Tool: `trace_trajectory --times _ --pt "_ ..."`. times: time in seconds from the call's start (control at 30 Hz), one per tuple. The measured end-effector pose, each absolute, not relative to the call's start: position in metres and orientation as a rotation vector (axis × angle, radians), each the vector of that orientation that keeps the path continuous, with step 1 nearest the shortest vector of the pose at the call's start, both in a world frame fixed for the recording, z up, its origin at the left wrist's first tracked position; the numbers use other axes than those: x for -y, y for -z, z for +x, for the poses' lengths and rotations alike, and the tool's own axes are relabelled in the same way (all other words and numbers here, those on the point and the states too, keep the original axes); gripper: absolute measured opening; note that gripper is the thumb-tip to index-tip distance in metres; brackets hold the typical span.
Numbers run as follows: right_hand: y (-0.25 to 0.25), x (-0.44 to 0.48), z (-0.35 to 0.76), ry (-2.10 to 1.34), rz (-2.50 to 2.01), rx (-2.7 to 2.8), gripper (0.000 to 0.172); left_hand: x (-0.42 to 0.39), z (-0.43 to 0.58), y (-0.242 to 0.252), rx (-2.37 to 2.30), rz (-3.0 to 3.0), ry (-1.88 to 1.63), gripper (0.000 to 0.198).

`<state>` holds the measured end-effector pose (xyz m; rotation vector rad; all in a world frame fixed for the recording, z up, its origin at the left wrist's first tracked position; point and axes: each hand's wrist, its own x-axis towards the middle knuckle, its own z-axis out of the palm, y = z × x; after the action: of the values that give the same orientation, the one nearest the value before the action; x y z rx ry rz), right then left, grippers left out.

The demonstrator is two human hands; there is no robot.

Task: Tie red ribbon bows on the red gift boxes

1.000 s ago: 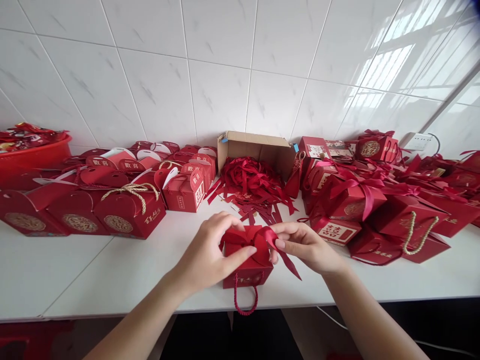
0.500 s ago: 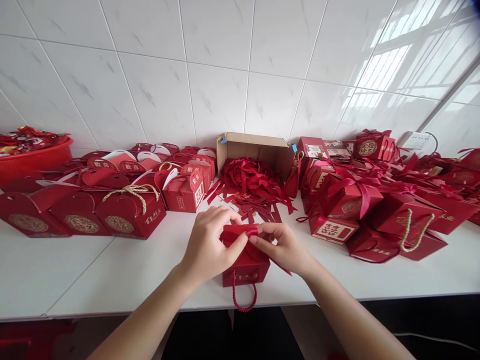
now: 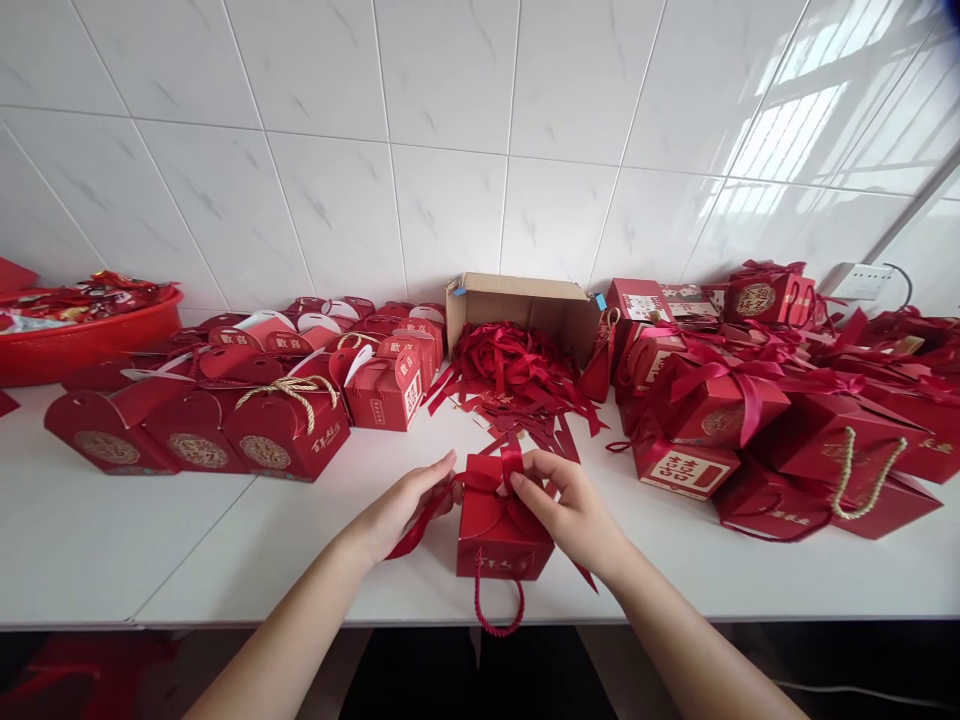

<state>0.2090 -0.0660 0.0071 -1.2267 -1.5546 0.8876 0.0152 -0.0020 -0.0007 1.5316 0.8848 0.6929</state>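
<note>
A small red gift box (image 3: pixel 501 548) stands upright near the table's front edge, its twisted red cord handle (image 3: pixel 501 632) hanging over the edge. Across its top runs a red satin ribbon (image 3: pixel 409 538). To the left of the box, my left hand (image 3: pixel 411 503) is closed on one part of the ribbon, whose tail droops below the fingers. My right hand (image 3: pixel 559 497) pinches the ribbon above the box lid with thumb and forefinger. Another ribbon tail trails down at the box's right side. The fingertips of my left hand are partly hidden.
Behind the box, a cardboard carton (image 3: pixel 529 292) on its side spills red ribbons (image 3: pixel 510 365). Red boxes (image 3: pixel 289 450) stand in rows at left, beside a red basin (image 3: pixel 90 345) of wrapped sweets. Ribboned boxes (image 3: pixel 727 405) are piled at right. A power strip (image 3: pixel 862 280) sits by the wall.
My left hand has moved left, away from the box's top, drawing ribbon out sideways. My right hand stays at the lid, and more of the box top shows. The whole view has shifted slightly.
</note>
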Motion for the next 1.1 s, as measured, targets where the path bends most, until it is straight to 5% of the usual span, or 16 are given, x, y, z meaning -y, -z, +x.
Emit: trace_trajectory --times 0.6,0.77,1.1 --pt "-0.002 0.07 0.19 -0.479 -1.277 1.685 0.021 0.001 0.057 -0.077 -0.598 1.699 -0.718 0.023" --pt "0.003 0.065 0.192 -0.57 -1.267 1.514 0.043 -0.012 0.071 -0.066 -0.644 1.775 -0.649 0.039" --pt "0.0 0.068 0.197 -0.73 -1.191 1.493 0.038 0.016 0.031 -0.027 -0.969 1.974 -0.818 0.024"
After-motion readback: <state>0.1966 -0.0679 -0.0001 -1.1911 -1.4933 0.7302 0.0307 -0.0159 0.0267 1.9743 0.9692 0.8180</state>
